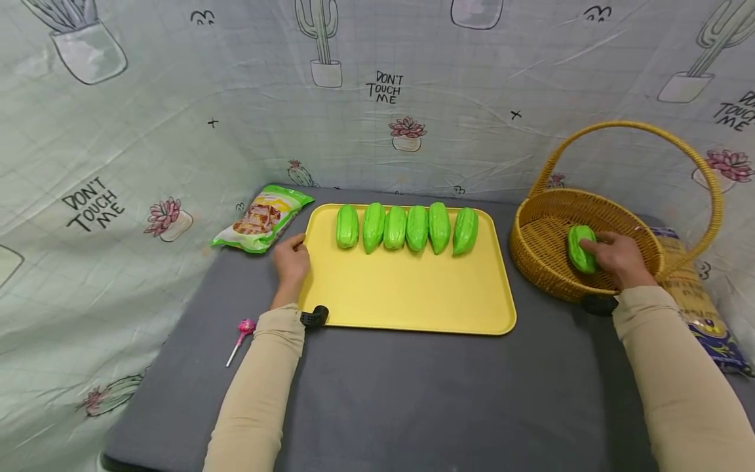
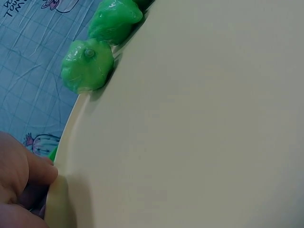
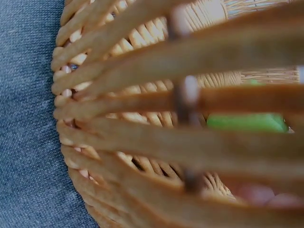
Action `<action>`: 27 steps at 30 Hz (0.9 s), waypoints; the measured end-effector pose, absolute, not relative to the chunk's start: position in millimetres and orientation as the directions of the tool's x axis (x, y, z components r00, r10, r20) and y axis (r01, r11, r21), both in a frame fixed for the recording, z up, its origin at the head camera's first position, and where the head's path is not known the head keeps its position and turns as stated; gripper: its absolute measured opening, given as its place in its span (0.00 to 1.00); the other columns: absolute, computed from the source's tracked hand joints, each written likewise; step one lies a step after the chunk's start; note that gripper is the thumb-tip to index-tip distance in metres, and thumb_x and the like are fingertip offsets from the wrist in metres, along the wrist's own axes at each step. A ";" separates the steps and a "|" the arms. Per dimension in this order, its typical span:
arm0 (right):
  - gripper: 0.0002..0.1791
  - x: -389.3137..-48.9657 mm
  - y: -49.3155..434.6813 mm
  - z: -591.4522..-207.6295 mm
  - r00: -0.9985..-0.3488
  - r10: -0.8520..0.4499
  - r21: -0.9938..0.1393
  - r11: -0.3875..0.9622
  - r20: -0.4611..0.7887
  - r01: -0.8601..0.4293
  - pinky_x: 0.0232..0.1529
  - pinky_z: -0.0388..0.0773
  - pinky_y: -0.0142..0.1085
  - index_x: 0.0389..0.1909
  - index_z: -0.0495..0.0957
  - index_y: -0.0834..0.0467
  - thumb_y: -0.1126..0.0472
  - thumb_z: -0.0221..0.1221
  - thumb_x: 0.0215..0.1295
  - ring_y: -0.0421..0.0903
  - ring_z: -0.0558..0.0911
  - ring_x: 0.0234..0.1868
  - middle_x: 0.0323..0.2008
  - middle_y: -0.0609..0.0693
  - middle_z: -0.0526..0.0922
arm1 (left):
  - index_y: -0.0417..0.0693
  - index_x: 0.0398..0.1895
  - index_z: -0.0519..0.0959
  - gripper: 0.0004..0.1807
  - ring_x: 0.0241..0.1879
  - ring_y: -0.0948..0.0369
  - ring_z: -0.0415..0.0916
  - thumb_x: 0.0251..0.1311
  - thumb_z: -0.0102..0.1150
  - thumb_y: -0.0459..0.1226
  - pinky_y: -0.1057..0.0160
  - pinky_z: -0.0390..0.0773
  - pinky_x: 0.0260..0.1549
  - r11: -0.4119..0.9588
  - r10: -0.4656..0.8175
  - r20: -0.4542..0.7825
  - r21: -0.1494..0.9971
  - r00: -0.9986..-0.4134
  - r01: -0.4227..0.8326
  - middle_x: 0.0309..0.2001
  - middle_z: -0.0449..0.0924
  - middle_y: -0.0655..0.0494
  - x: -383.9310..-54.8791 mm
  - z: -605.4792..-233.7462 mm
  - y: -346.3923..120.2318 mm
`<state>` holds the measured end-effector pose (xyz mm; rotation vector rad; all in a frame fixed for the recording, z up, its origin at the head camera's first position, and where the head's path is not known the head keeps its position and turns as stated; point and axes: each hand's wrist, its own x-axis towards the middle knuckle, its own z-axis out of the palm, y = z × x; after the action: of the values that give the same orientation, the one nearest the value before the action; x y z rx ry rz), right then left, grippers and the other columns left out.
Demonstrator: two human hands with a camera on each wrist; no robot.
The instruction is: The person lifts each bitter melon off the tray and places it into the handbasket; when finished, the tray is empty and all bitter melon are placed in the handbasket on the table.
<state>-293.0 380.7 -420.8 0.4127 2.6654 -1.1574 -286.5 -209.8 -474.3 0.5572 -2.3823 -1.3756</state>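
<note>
Inside the wicker basket (image 1: 548, 262) at the right, my right hand (image 1: 622, 259) holds a ribbed green gourd (image 1: 582, 249). In the right wrist view, woven basket strands (image 3: 142, 102) partly cover that gourd (image 3: 247, 122) and the fingers. My left hand (image 1: 291, 262) grips the left rim of the yellow tray (image 1: 407, 295); the left wrist view has its fingers (image 2: 40, 168) at the tray edge. Several similar glossy gourds (image 1: 395, 228) stand in a row along the tray's far side, their long sides pointing toward me.
A green and white food packet (image 1: 265, 219) lies behind the left hand. Beside the left forearm is a pink lollipop (image 1: 244, 328). A yellow and blue bag (image 1: 696, 295) lies right of the basket, whose tall handle (image 1: 637, 124) arches overhead. A patterned sheet (image 1: 366, 144) hangs behind the grey table (image 1: 448, 400).
</note>
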 end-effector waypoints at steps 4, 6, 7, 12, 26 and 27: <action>0.47 -291.2 382.4 -421.5 -0.942 0.172 -0.661 0.676 -0.289 0.327 0.42 0.81 0.42 0.78 0.42 0.75 0.41 0.40 0.79 0.64 0.74 0.56 0.71 0.81 0.56 | 0.37 0.63 0.80 0.21 0.67 0.44 0.74 0.73 0.44 0.26 0.47 0.77 0.64 0.426 -0.485 0.084 0.892 -0.870 -0.151 0.63 0.80 0.39 -284.8 -474.6 -207.3; 0.46 -290.9 382.1 -421.4 -0.942 0.174 -0.653 0.685 -0.286 0.325 0.39 0.81 0.41 0.77 0.42 0.76 0.41 0.40 0.79 0.59 0.76 0.51 0.69 0.80 0.59 | 0.36 0.64 0.79 0.21 0.67 0.44 0.73 0.73 0.44 0.27 0.47 0.77 0.64 0.418 -0.477 0.076 0.896 -0.876 -0.150 0.64 0.79 0.38 -284.1 -474.3 -207.4; 0.46 -290.6 381.9 -421.1 -0.941 0.178 -0.653 0.683 -0.288 0.329 0.40 0.81 0.42 0.78 0.41 0.76 0.41 0.39 0.79 0.60 0.76 0.51 0.69 0.80 0.58 | 0.37 0.64 0.79 0.21 0.67 0.44 0.73 0.74 0.43 0.27 0.47 0.76 0.65 0.415 -0.474 0.072 0.897 -0.878 -0.150 0.64 0.79 0.38 -283.9 -474.0 -207.5; 0.47 -289.8 379.4 -418.7 -0.939 0.185 -0.663 0.668 -0.291 0.337 0.59 0.76 0.59 0.78 0.38 0.74 0.40 0.37 0.79 0.75 0.64 0.69 0.75 0.81 0.47 | 0.38 0.64 0.79 0.21 0.68 0.45 0.73 0.73 0.43 0.27 0.48 0.75 0.66 0.415 -0.473 0.063 0.896 -0.879 -0.159 0.65 0.79 0.39 -285.6 -474.4 -208.9; 0.47 -277.5 357.1 -386.3 -0.988 0.136 -0.652 0.743 -0.074 0.152 0.64 0.62 0.73 0.80 0.39 0.69 0.37 0.38 0.79 0.80 0.56 0.72 0.76 0.78 0.48 | 0.38 0.64 0.79 0.21 0.67 0.45 0.74 0.74 0.44 0.28 0.48 0.76 0.65 0.427 -0.478 0.074 0.890 -0.875 -0.158 0.65 0.79 0.39 -287.6 -477.5 -209.3; 0.48 -276.5 350.6 -382.2 -0.989 0.136 -0.661 0.738 -0.051 0.135 0.64 0.62 0.73 0.81 0.40 0.67 0.36 0.38 0.78 0.79 0.56 0.72 0.77 0.77 0.49 | 0.38 0.64 0.79 0.21 0.67 0.45 0.74 0.74 0.44 0.28 0.48 0.76 0.65 0.426 -0.477 0.073 0.891 -0.876 -0.158 0.65 0.79 0.40 -287.7 -477.1 -209.4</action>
<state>-276.5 350.6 -382.2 0.2284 2.9287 -1.1145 -287.7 -209.4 -477.1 0.5469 -2.3697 -1.4295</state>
